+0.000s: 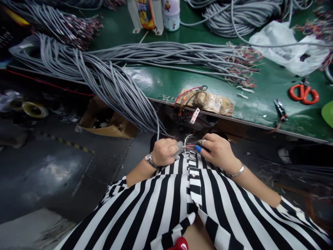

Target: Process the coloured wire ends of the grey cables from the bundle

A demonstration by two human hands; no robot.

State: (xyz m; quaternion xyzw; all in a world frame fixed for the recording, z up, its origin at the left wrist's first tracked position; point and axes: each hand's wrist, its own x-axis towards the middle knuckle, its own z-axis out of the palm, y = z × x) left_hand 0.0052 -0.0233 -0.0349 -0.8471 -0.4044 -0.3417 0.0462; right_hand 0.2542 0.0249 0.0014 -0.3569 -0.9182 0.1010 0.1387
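Close to my body, in front of the striped shirt, my left hand [166, 151] is closed round the end of a grey cable [157, 126]. Tape or finger cots cover some of its fingertips. From that cable end, thin red and pale inner wires [190, 147] run across to my right hand [217, 149], which pinches their tips with covered fingers, one of them in blue. A tuft of frayed silvery strands [187, 139] sticks up between the two hands. Beyond my left hand, a thick bundle of grey cables [122, 90] hangs over the table edge.
On the green table [260, 107] lie more grey cables [169, 52] with stripped ends, orange-handled scissors [304, 94], small pliers [281, 109] and a plastic bag [288, 45]. A taped wooden block [213, 102] with wires sits at the edge. A cardboard box [109, 119] stands on the floor.
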